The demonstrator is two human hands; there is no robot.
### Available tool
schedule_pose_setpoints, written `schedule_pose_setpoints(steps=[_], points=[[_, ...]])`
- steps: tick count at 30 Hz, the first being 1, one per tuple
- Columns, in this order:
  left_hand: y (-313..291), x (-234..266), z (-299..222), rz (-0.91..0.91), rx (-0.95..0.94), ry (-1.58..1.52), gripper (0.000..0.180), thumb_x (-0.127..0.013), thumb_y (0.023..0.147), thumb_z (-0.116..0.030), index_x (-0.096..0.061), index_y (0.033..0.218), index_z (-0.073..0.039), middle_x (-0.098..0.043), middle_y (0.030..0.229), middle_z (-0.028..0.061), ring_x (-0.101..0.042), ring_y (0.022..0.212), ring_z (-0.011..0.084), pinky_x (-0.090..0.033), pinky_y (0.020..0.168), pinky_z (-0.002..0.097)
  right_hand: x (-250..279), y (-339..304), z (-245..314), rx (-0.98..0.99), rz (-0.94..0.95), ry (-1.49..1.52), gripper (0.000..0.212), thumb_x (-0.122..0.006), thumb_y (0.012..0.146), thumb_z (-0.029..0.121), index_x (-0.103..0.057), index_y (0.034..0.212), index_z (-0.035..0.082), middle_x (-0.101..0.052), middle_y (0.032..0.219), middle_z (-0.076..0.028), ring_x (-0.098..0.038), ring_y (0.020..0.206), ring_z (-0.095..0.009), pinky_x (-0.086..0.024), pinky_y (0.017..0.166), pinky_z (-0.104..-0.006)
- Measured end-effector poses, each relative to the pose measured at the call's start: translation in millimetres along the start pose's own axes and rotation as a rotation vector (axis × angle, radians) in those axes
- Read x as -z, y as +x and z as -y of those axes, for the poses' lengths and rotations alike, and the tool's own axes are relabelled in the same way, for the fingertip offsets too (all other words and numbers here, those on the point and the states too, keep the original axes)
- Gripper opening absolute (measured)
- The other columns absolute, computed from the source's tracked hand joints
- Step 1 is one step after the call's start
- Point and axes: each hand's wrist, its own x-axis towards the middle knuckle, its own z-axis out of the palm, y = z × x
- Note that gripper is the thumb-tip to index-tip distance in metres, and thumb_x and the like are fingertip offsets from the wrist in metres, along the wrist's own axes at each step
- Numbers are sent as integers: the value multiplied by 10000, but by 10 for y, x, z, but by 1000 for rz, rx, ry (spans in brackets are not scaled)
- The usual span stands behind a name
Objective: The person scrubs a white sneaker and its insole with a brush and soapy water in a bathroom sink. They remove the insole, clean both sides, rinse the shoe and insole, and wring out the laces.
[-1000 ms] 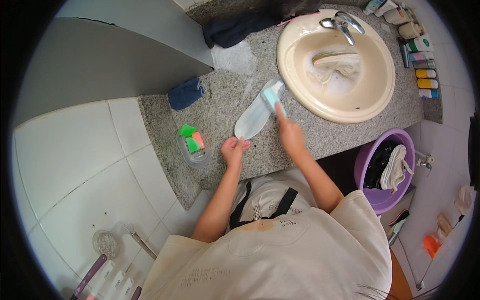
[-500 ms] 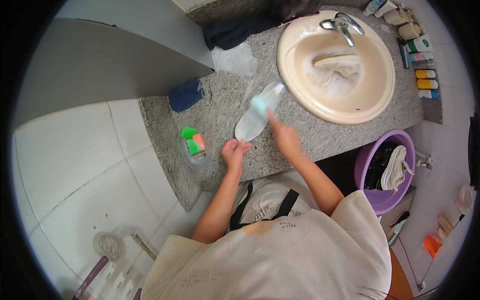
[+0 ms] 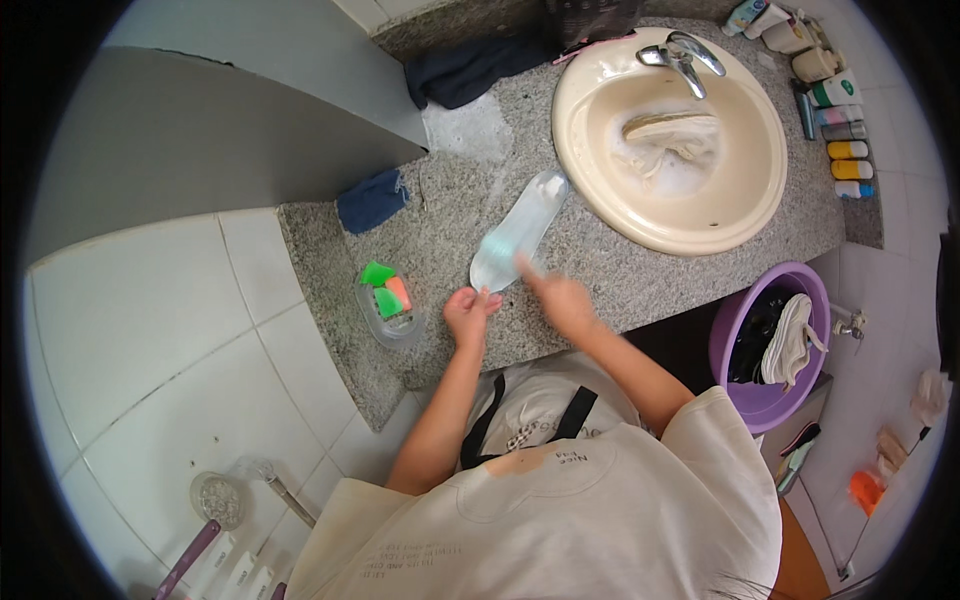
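Observation:
A pale, foot-shaped insole [image 3: 527, 222] lies flat on the speckled grey counter, slanting toward the basin. My left hand [image 3: 467, 314] pinches its near end between thumb and fingers. Over the insole's near half is a light teal scrub brush [image 3: 497, 246], smeared by motion. My right hand [image 3: 563, 303] grips this brush, its index finger stretched along it. A clear plastic dish [image 3: 400, 331] left of my left hand holds green and orange pieces [image 3: 388, 300].
The cream basin [image 3: 572, 180] holds a whitish cloth-like item [image 3: 672, 135] in suds under a chrome faucet [image 3: 683, 60]. Bottles and tubes line the right ledge. A purple tub [image 3: 722, 345] with shoes stands below the counter. Dark blue cloth [image 3: 373, 201] lies by the grey partition [image 3: 230, 140].
My right hand and the brush have moved down the insole from its middle toward my left hand. The left hand keeps hold of the near end.

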Motion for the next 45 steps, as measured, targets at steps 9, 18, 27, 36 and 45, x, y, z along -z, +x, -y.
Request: schedule_pose_setpoints(steps=[9, 18, 27, 36, 45], points=[[-60, -4, -61, 16, 7, 34, 100, -596, 881, -2, -498, 876, 21, -643, 796, 159, -686, 693, 256, -600, 625, 353, 173, 83, -126, -270, -33, 114, 700, -443, 809, -22, -306, 1456, 210, -615, 730, -229, -632, 643, -376, -509, 577, -474], [-67, -9, -67, 14, 3, 51, 88, -590, 884, -4, -505, 885, 18, -639, 807, 138, -685, 713, 262, -603, 645, 362, 163, 31, -223, -177, -103, 177, 736, -458, 785, -44, -314, 1455, 224, -620, 747, -212, -641, 666, -380, -511, 595, -490], [-43, -16, -56, 16, -8, 57, 109, -589, 881, 8, -485, 851, -1, -641, 804, 148, -689, 700, 257, -605, 641, 356, 414, 288, -442, -229, -340, 141, 748, -462, 779, -47, -312, 1462, 219, -593, 673, -244, -611, 573, -361, -490, 561, -466], [-55, -22, -52, -7, -18, 44, 128, -596, 879, 6, -475, 842, -12, -637, 793, 153, -688, 699, 257, -607, 626, 351, 422, 273, -360, -129, -249, 103, 726, -460, 794, -40, -309, 1462, 201, -613, 680, -212, -620, 587, -352, -489, 552, -465], [-22, -15, -25, -7, -14, 32, 138, -600, 871, 16, -470, 836, -13, -637, 792, 153, -687, 694, 258, -608, 617, 350, 457, 289, -408, -197, -267, 192, 628, -473, 835, 1, -351, 1431, 160, -615, 723, -242, -628, 650, -392, -487, 591, -492]])
